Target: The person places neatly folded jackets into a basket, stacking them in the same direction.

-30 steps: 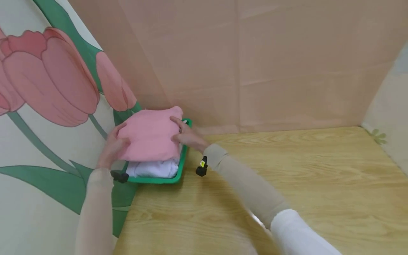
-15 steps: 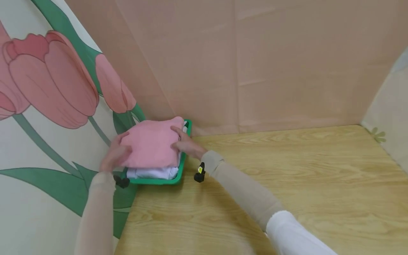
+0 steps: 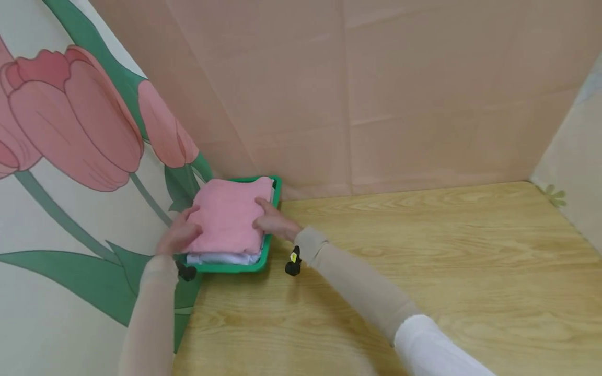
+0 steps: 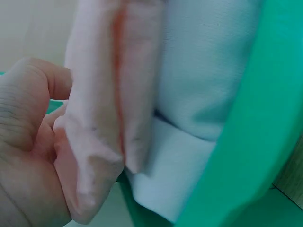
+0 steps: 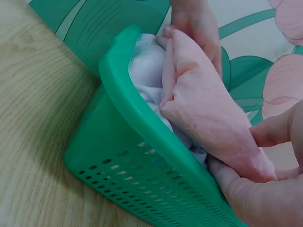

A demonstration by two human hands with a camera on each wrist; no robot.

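Note:
A folded pink cloth (image 3: 228, 216) lies over folded white cloth (image 3: 223, 258) in a green plastic basket (image 3: 235, 268). My left hand (image 3: 181, 236) grips its left side and my right hand (image 3: 276, 223) its right side. In the left wrist view, the thumb and fingers of the left hand (image 4: 28, 127) hold the folded edge of the pink cloth (image 4: 102, 104), beside the white cloth (image 4: 184, 156). From the right wrist, the right hand (image 5: 265, 194) pinches the pink cloth (image 5: 208, 104) at its near end, fingers right at the basket's rim (image 5: 128, 106).
The basket stands in the back left corner of a wood-grain table (image 3: 400, 261). A wall with painted tulips (image 3: 84, 120) rises close on the left, and a pinkish-brown sheet (image 3: 352, 104) hangs behind. A pale wall (image 3: 574, 156) borders the right.
Both hands have lowered the pink cloth towards the basket, and it covers more of the white cloth. The basket's back rim now shows behind it. Both hands keep their hold.

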